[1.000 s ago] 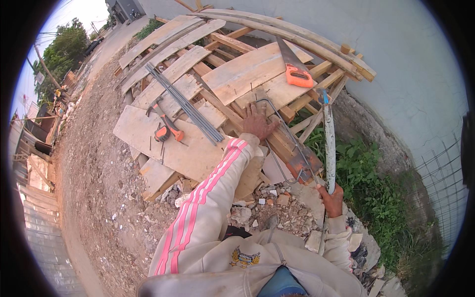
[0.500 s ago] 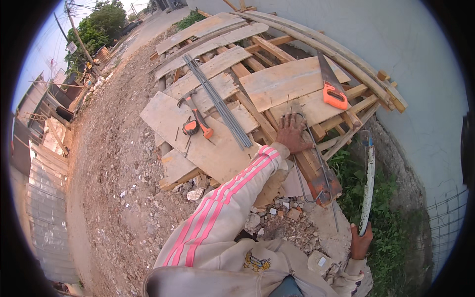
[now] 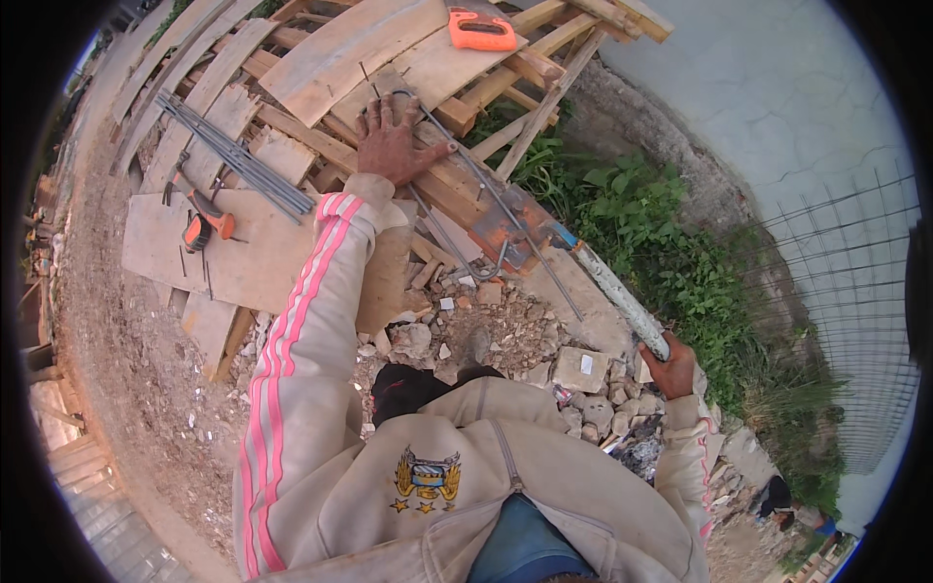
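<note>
My left hand [image 3: 394, 151] lies flat, fingers spread, on a thick wooden beam [image 3: 449, 194] and over part of a bent steel rod [image 3: 501, 209]. The rod runs past an orange-brown metal plate [image 3: 507, 233] at the beam's near end, where upright pins stand. My right hand [image 3: 669, 369] is closed around the lower end of a long white-painted pipe [image 3: 620, 293]. This pipe has a blue band at its upper end, which meets the rod beside the plate. Whether it grips the rod there I cannot tell.
On the boards to the left lie a bundle of steel rods [image 3: 238, 160], a hammer [image 3: 206, 204] and a tape measure [image 3: 195, 233]. An orange-handled saw [image 3: 482, 30] rests farther off. Rubble [image 3: 496, 321] covers the ground near my feet; weeds [image 3: 641, 214] and wire mesh [image 3: 841, 291] line the wall.
The white pipe has swung from standing away on the right to meet the rod by the plate. My right hand moved with it; my left stays on the beam. The view has shifted.
</note>
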Demonstrator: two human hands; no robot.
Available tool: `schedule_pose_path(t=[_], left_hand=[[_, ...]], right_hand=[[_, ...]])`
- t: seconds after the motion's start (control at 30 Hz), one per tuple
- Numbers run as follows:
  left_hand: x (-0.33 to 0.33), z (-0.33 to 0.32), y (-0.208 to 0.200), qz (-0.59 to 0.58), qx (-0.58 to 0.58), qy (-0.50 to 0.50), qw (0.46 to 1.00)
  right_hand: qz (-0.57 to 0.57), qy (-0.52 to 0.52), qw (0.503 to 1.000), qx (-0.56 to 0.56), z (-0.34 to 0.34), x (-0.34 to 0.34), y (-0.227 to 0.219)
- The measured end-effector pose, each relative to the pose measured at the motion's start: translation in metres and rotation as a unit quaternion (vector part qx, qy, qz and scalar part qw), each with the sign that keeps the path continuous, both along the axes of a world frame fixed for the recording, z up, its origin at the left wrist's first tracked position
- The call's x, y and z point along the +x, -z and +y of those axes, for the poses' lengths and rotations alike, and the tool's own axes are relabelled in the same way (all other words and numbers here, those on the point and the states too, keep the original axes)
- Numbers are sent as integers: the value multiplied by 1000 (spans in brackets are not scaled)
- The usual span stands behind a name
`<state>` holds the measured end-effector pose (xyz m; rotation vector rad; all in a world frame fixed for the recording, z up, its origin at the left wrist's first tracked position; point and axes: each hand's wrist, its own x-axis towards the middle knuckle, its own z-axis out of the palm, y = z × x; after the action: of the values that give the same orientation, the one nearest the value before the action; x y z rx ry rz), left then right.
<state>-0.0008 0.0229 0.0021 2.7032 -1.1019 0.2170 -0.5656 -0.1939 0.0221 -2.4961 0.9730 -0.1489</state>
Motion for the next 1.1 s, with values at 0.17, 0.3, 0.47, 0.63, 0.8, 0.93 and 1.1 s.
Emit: schedule_pose_path(t=[0.17, 0.3, 0.47, 0.63, 0.8, 0.93, 1.1], left_hand=[[-2, -1, -2, -13, -5, 9, 1000], [-1, 2, 0, -22, -2, 4, 1000], [-1, -1, -1, -22, 0, 1, 1000], [-4, 0, -5, -26, 14, 1, 1000], [-2, 1, -2, -32, 11, 2, 999], [-3, 1, -4, -34, 23, 4, 999], [-5, 2, -2, -37, 46, 0, 998]], right_hand=[[9, -48, 997, -58, -33, -3, 3], [70, -102, 990, -73, -69, 14, -4], [90, -153, 980, -90, -119, 32, -2], [81, -207, 969, -108, -148, 70, -17], [68, -254, 954, -143, -174, 97, -17], [80, -258, 952, -142, -189, 108, -4], [95, -231, 957, -149, -186, 100, 14]])
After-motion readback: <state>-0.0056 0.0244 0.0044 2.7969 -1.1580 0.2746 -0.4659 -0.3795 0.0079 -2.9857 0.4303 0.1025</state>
